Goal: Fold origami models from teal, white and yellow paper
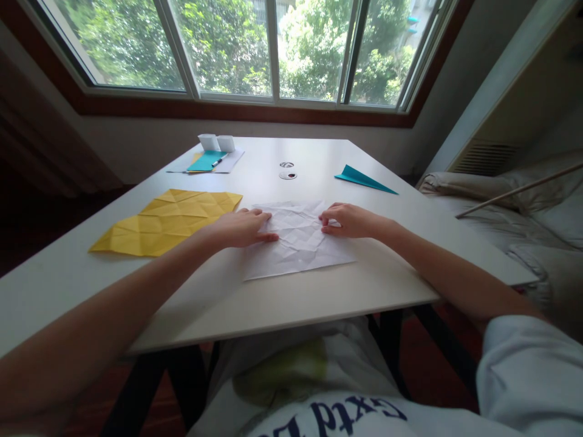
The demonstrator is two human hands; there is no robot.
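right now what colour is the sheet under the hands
White, creased sheet; head view shows it best.

Square sheet of creased white paper (298,240), lying flat and unfolded, centre of the frame, covered in crossing fold lines, near table edge

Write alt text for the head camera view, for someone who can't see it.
Two bare hands, the left hand and the right hand, press flat on a creased white paper sheet lying on a white table by a window. A creased yellow sheet lies to its left, a folded teal paper farther back on the right.
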